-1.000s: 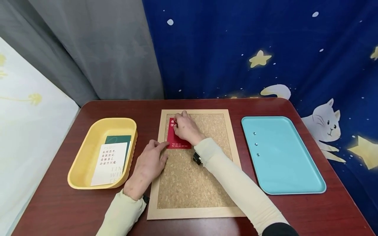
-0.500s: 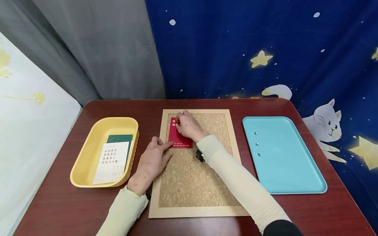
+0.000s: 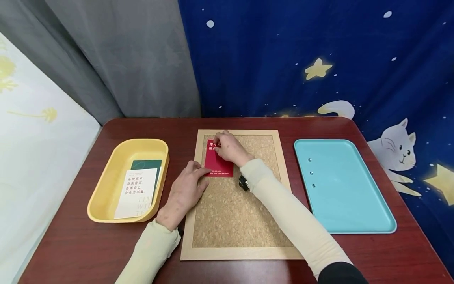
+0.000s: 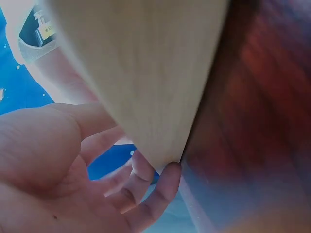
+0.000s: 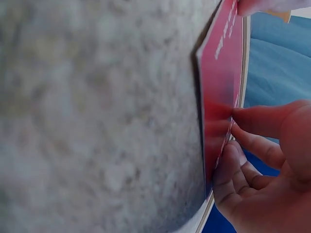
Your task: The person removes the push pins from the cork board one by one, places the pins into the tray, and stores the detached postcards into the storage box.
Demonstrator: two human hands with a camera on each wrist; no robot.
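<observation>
A red card (image 3: 217, 163) with white lettering lies on the upper left of a wood-framed cork board (image 3: 237, 221). My right hand (image 3: 232, 149) is over the card's upper part, thumb and forefinger pinched together at its surface. A small pin between those tips is mostly hidden by the fingers. In the right wrist view the red card (image 5: 221, 82) stands slightly off the cork along its near edge. My left hand (image 3: 186, 187) touches the card's lower left corner with its thumb. Its other fingers lie at the board's left frame; in the left wrist view, fingertips touch the wooden frame (image 4: 146, 87).
To the left, a yellow basket (image 3: 101, 193) holds a white card (image 3: 136, 193) and a green card (image 3: 147, 164). On the right stands a blue tray (image 3: 349, 197) with three small silver pins (image 3: 311, 172) near its left side. A dark red table (image 3: 64, 252) carries everything.
The whole head view has shifted slightly. Both hands keep nearly the same places on the card; the left thumb reaches a little further over its lower corner than a second ago.
</observation>
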